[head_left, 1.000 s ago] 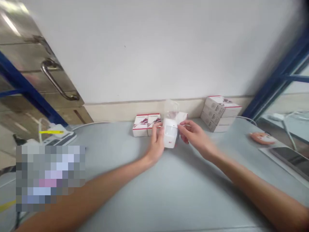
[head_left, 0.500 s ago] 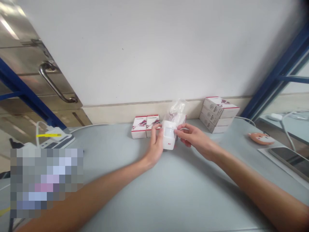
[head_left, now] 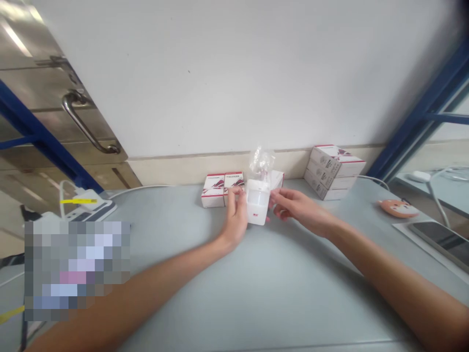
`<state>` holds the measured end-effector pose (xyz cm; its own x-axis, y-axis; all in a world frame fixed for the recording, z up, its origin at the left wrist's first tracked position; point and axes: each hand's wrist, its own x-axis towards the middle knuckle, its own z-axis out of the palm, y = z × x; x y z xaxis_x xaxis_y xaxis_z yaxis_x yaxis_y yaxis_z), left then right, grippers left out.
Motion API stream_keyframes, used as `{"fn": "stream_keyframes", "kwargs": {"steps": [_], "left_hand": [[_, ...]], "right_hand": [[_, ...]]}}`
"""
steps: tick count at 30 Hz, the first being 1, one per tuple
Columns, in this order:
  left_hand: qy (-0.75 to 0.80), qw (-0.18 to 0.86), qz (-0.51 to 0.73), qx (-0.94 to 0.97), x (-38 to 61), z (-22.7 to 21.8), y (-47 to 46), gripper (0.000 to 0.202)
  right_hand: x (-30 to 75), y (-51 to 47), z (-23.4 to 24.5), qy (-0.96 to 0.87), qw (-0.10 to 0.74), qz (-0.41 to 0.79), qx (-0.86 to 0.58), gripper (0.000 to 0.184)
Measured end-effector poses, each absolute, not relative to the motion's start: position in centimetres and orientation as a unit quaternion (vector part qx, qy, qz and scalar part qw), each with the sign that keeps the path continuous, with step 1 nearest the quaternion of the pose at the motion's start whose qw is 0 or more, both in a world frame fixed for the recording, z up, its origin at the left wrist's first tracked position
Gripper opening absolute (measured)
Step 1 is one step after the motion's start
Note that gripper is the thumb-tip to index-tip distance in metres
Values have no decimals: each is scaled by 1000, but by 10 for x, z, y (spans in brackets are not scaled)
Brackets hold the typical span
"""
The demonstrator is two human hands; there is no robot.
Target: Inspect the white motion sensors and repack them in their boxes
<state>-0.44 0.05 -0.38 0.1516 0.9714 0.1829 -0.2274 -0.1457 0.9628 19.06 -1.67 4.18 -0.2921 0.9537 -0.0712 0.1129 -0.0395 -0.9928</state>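
Observation:
A small white plastic device (head_left: pixel 256 205) with a red mark low on its front stands upright on the grey table (head_left: pixel 234 293). My left hand (head_left: pixel 236 217) grips its left side with the fingers curled round it. My right hand (head_left: pixel 293 208) pinches its right side. A clear plastic bag (head_left: pixel 261 162) sticks up from the top of the device. Just behind my left hand lie two red-and-white boxes (head_left: pixel 221 188) side by side. A white box (head_left: pixel 276 178) sits behind the device.
A stack of red-and-white boxes (head_left: pixel 333 171) stands against the wall at the back right. An orange object (head_left: pixel 397 209) and a phone (head_left: pixel 439 239) lie at the right. At the left are a white cable (head_left: pixel 139 188) and a power strip (head_left: pixel 88 208). A metal door handle (head_left: pixel 88 124) is at the upper left.
Both hands stay on the white device with only small shifts. The plastic bag above it has straightened and stands more upright. The camera view has wobbled slightly.

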Motion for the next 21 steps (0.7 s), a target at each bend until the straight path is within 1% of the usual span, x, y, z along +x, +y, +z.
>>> {"fn": "stream_keyframes", "kwargs": {"steps": [4, 8, 10, 13, 15, 16, 18, 21], "left_hand": [[351, 512, 553, 555, -6, -6, -3, 45], [356, 460, 524, 621, -9, -11, -5, 43], [353, 472, 503, 632, -9, -13, -2, 39], [325, 539, 474, 616, -7, -16, 3, 29], [306, 562, 479, 601, -6, -16, 4, 23], [300, 554, 492, 601, -6, -15, 4, 20], [293, 503, 530, 616, -6, -13, 1, 19], [285, 437, 533, 667, -8, -10, -5, 34]], "right_hand": [[194, -18, 44, -642, 335, 503, -472, 50], [208, -15, 50, -691, 295, 451, -482, 44], [217, -12, 52, -699, 278, 442, -489, 43], [227, -8, 54, -701, 263, 446, -490, 45], [231, -7, 54, -697, 262, 446, -496, 45], [233, -7, 54, -696, 261, 446, -498, 45], [235, -7, 54, -697, 257, 445, -500, 45], [236, -7, 54, -706, 245, 440, -498, 45]]}}
